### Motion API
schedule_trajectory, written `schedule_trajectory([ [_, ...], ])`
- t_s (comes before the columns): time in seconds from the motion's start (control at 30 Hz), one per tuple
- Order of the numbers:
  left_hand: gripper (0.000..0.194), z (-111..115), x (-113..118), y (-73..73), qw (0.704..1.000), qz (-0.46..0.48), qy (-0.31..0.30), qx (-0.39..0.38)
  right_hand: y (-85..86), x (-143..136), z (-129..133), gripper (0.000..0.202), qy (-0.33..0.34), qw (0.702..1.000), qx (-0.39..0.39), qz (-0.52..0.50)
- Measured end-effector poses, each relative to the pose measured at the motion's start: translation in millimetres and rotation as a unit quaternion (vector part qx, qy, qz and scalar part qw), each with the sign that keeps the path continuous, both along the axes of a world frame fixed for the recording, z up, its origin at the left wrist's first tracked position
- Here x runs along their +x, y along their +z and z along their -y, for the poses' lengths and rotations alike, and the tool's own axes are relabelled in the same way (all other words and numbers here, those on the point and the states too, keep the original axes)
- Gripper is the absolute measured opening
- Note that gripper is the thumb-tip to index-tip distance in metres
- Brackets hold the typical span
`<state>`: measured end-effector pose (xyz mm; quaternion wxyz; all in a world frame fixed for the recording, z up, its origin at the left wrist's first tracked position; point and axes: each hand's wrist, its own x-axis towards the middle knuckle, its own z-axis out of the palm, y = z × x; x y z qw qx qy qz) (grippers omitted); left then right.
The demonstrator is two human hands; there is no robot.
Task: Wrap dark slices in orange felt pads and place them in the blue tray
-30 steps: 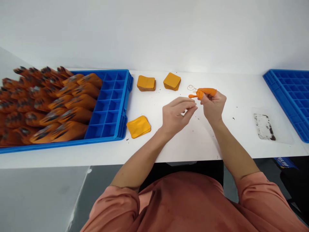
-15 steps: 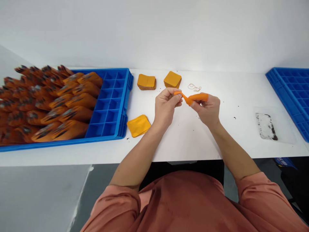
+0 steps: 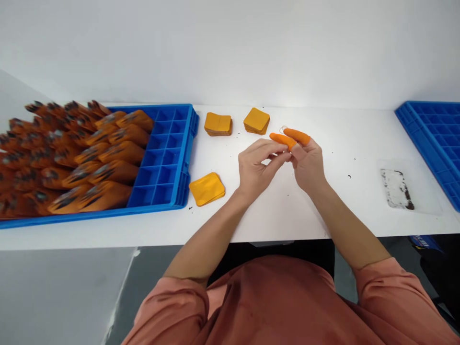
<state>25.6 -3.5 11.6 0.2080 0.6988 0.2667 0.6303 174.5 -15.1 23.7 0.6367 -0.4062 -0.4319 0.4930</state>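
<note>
Two orange finger cots are on my right hand (image 3: pixel 309 165): one finger cot (image 3: pixel 296 135) covers the index finger, the other finger cot (image 3: pixel 282 140) covers the thumb. The right thumb and index finger are stretched out and apart, with nothing held between them. My left hand (image 3: pixel 259 165) is closed, its thumb and fingertips pinching at the lower edge of the thumb's cot. The right hand's other fingers are partly hidden. Just behind the fingers lies a thin looped band (image 3: pixel 283 129), mostly covered by the cots.
Orange pouches with dark tops (image 3: pixel 108 158) fill much of a blue divided tray (image 3: pixel 179 187) at left. Two stacks of orange-yellow squares (image 3: pixel 218 123) (image 3: pixel 256 120) and a looser pile (image 3: pixel 207 189) lie nearby. At right are a clear dirt-specked bag (image 3: pixel 397 188) and another blue tray (image 3: pixel 427 143).
The stretched cot at the right thumb is now pulled over it. My left hand has moved from the cot's tip down to its base, slightly right and nearer me.
</note>
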Motion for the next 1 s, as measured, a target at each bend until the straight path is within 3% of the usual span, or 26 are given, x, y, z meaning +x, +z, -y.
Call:
schedule_trajectory([
  [0.23, 0.013, 1.0, 2.4, -7.6, 0.994, -0.043, 0.093, 0.024, -8.2, -15.1, 4.0, 0.061, 0.116, 0.988, -0.082, -0.066],
  [0.57, 0.019, 6.1, 7.8, -3.1, 0.996, -0.042, 0.075, -0.009, -7.4, -27.3, 8.6, 0.063, 0.163, 0.978, -0.092, -0.091],
  [0.7, 0.022, 3.2, 5.3, 0.5, 0.995, -0.079, 0.053, 0.018, -8.7, -25.6, 7.3, 0.059, 0.139, 0.982, -0.079, -0.101],
  [0.87, 0.020, 0.9, 2.2, -4.1, 0.988, -0.153, 0.017, -0.001, -18.5, -13.3, -2.4, 0.067, 0.073, 0.989, -0.093, -0.090],
  [1.0, 0.017, 3.6, 4.6, -5.4, 0.993, -0.121, -0.001, 0.010, -18.5, -10.3, -4.8, 0.051, -0.016, 0.999, -0.017, -0.033],
])
